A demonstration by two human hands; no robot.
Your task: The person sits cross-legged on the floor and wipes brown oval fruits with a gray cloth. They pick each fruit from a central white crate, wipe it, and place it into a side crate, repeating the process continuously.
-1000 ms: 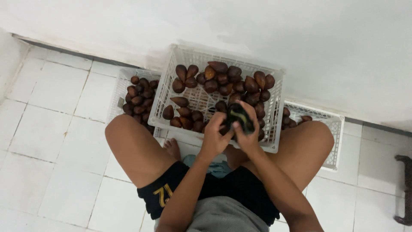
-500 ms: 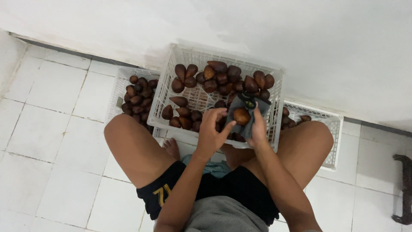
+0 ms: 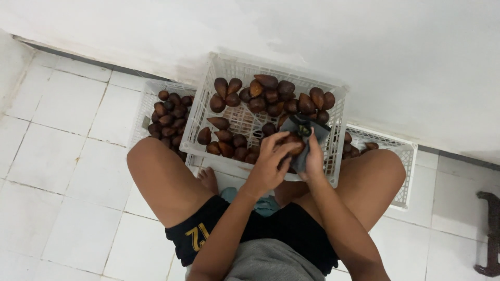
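Your two hands meet just right of the frame's centre, over the near edge of the white plastic crate that stands between your knees. Your left hand curls its fingers around a brown, scaly snake fruit; your right hand is closed on a dark grey cloth that wraps the far side of the same fruit. Most of the fruit is covered by fingers and cloth, so you can only see a small patch of its skin. Something small and black sits at the top of the cloth, too small to make out.

The crate holds a loose layer of more snake fruits, with bare mesh floor showing in the middle. Its near wall is partly hidden behind your hands and wrists.

A second white crate stands left of it, touching or nearly so, and its fruits are piled toward the wall side; your left knee cuts off its near part. A third crate lies at right, mostly hidden behind the centre crate and your right thigh; only a few fruits show in it.

All of it rests on a white tiled floor beside a white wall. A dark metal object is cut off by the right edge of the frame.
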